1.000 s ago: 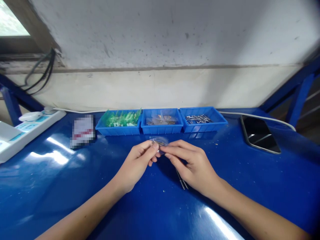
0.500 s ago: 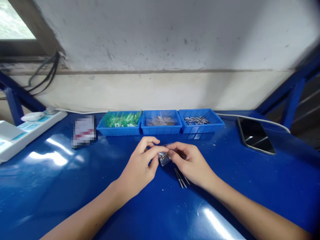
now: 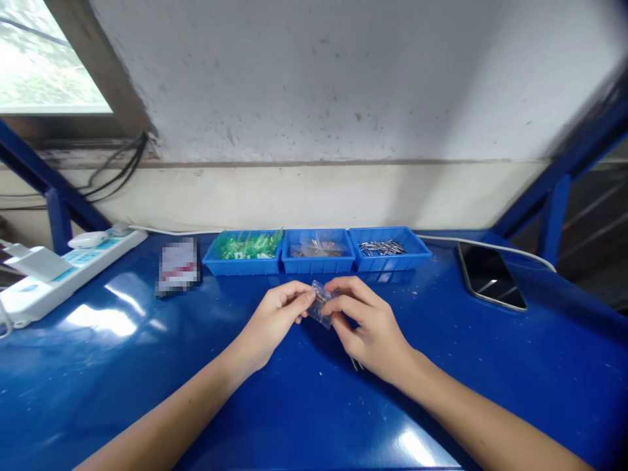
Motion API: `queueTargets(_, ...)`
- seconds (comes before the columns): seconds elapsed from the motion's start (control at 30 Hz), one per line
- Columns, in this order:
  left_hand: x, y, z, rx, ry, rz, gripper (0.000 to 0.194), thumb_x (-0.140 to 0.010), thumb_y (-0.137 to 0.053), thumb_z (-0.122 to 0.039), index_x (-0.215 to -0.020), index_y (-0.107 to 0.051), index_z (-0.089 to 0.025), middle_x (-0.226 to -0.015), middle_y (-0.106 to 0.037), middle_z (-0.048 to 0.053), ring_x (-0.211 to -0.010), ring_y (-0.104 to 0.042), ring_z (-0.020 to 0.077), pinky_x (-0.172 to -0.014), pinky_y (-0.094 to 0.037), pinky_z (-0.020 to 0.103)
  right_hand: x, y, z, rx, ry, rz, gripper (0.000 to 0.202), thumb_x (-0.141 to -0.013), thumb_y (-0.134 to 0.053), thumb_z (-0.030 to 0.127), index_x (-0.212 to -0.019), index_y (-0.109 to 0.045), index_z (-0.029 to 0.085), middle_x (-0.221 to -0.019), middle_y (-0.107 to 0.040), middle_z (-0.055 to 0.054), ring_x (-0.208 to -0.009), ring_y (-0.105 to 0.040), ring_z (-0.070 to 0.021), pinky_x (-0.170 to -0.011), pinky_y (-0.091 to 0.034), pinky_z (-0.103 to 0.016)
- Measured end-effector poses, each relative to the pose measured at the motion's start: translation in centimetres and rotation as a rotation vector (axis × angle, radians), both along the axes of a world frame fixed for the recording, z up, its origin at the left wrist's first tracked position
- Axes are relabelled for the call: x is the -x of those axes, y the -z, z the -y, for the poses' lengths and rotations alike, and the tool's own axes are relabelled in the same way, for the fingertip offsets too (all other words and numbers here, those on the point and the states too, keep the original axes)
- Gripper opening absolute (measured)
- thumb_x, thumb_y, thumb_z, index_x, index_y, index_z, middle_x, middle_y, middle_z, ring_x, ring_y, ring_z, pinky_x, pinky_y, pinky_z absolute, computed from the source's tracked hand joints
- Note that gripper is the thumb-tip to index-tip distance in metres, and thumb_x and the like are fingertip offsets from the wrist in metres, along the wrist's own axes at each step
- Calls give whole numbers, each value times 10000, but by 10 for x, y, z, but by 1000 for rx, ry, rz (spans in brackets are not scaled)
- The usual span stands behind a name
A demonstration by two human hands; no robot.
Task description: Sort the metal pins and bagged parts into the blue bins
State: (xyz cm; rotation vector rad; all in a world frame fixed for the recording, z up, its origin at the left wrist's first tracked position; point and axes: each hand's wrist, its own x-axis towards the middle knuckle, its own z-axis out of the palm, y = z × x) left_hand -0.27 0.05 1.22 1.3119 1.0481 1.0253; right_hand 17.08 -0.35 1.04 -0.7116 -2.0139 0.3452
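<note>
A small clear plastic bag (image 3: 320,306) with thin metal pieces in it is between my hands, above the blue table. My left hand (image 3: 277,317) pinches its left edge between thumb and fingers. My right hand (image 3: 367,324) is at the bag's right side, its fingers curled and touching the bag; whether they grip a piece too is hidden. Thin metal rivets (image 3: 356,364) lie on the table, mostly covered by my right hand.
Behind my hands stand three blue bins, with green bags (image 3: 248,246), clear bags (image 3: 318,248) and loose metal rivets (image 3: 383,247). A phone (image 3: 492,276) lies right; a blurred packet (image 3: 178,265) and a white power strip (image 3: 73,268) are left.
My left hand has closed its thumb and fingers on the bag's edge. The right fingers have spread somewhat, and my right hand now covers more of the rivets. The view has tilted up slightly.
</note>
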Motion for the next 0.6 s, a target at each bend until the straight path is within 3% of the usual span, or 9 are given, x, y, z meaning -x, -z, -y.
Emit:
queueTargets(0.17,1,1,2,-157,-180,-7,165,-840,-595,-323,-840,-611,-159,-674,-543,-16,-582,-468,96,-566,-382,221,-3,-6,-7,-21,45,4,172,-824,-541,136,-965,-629,183,-1035,-523,-90,-965,-565,-171,-841,-476,-313)
queueTargets(0.23,4,0,1,-377,-295,-140,119,-844,-594,-284,-853,-618,-168,-709,-591,-2,-616,-522,114,-595,-418,238,-7,-10,-13,1,125,-25,154,-834,-539,167,-960,-627,186,-995,-538,-83,-923,-571,-175,-822,-477,-324)
queueTargets(0.3,8,-5,-5,-697,-408,-315,67,-841,-600,-233,-859,-631,-176,-778,-630,16,-674,-561,133,-633,-447,258,-13,-13,-20,60,212,-47,131,-849,-522,187,-930,-625,194,-918,-575,-65,-856,-577,-173,-772,-476,-318)
queueTargets(0.4,12,-20,-27,-1117,-529,-564,52,-825,-618,-179,-869,-642,-191,-828,-640,26,-764,-574,162,-715,-475,305,-22,-11,-30,154,281,-46,123,-857,-504,207,-855,-626,194,-823,-618,-48,-789,-574,-178,-727,-453,-315)
queueTargets(0.5,0,-37,-46,-1160,-520,-810,162,-809,-630,-181,-970,-636,-202,-993,-597,74,-965,-539,236,-844,-472,408,-26,-4,-35,222,271,-18,141,-848,-501,215,-811,-635,192,-797,-642,-50,-779,-570,-198,-739,-433,-345)
queueTargets(0.6,-31,-49,-39,-1152,-426,-841,222,-843,-580,-199,-1062,-611,-209,-1157,-520,112,-1116,-475,275,-928,-454,449,-20,-2,-31,284,222,9,150,-840,-502,227,-798,-644,203,-786,-657,-46,-770,-578,-207,-738,-444,-358)
